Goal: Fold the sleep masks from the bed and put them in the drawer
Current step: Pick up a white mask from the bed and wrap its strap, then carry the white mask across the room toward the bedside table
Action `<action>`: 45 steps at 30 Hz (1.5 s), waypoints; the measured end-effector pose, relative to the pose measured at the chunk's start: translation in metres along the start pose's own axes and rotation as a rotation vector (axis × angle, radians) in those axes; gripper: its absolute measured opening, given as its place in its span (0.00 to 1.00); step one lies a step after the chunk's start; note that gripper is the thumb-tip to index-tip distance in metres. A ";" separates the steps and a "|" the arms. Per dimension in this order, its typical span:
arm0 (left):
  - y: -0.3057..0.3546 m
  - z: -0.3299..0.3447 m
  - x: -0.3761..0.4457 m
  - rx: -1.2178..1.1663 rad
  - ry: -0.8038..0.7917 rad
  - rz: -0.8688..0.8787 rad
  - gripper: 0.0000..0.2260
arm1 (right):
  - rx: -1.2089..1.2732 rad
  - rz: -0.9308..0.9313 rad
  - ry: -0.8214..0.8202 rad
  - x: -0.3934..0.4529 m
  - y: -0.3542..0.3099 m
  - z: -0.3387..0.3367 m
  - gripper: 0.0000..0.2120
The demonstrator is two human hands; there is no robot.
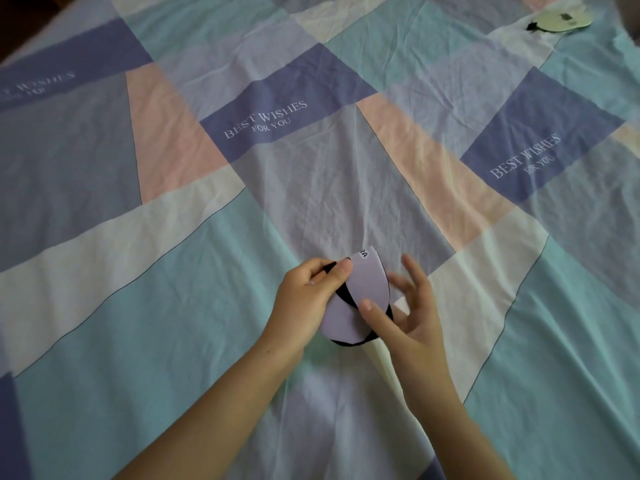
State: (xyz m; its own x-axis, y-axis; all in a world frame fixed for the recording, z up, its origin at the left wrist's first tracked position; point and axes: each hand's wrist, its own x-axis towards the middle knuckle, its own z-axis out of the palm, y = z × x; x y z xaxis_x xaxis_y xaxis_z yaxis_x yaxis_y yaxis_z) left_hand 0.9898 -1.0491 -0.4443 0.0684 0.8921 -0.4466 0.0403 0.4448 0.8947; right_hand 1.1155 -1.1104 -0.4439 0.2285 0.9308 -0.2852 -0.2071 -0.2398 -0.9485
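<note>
A bed (173,271) dressed in a patchwork sheet of teal, lilac, pink and white panels is filling the view. Low in the centre, the left hand (308,292) is pinching the upper edge of a lilac sleep mask (363,289) together with its black elastic strap (346,299), thumb over curled fingers. The right hand (412,313) is pressing its thumb on the mask's lower half, its other fingers spread loosely behind. The mask is being held just above the sheet, doubled over on itself, with the strap looping round its lower edge.

The mask appears light, thin and pliant, so it is likely to spring open unless pinched at the fold; the strap, being slack, is best gathered into the same pinch. A grip across both layers near the curved edge should be keeping it closed. A second sleep mask (561,19), pale with a dark strap, is lying at the far right corner of the bed, well apart. The drawer is not showing.
</note>
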 end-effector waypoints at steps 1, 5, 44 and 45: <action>0.000 -0.002 -0.002 0.011 0.037 0.011 0.09 | -0.088 -0.091 0.004 -0.004 -0.001 0.000 0.36; 0.013 -0.008 -0.017 0.003 0.114 0.045 0.09 | -0.468 -0.472 -0.111 -0.014 -0.012 0.002 0.26; 0.311 -0.561 -0.764 1.149 1.294 0.124 0.13 | 0.002 -1.197 -1.354 -0.501 -0.403 0.563 0.13; 0.310 -0.579 -0.772 1.152 1.292 0.110 0.13 | 0.014 -1.192 -1.361 -0.511 -0.399 0.581 0.13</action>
State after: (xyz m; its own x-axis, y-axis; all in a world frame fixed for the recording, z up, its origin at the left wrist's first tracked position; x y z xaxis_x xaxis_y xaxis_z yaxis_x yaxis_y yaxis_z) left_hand 0.3726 -1.5539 0.1805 -0.6342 0.6501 0.4185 0.7624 0.6157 0.1989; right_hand 0.5290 -1.3299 0.1608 -0.6095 0.1353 0.7811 -0.5410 0.6492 -0.5346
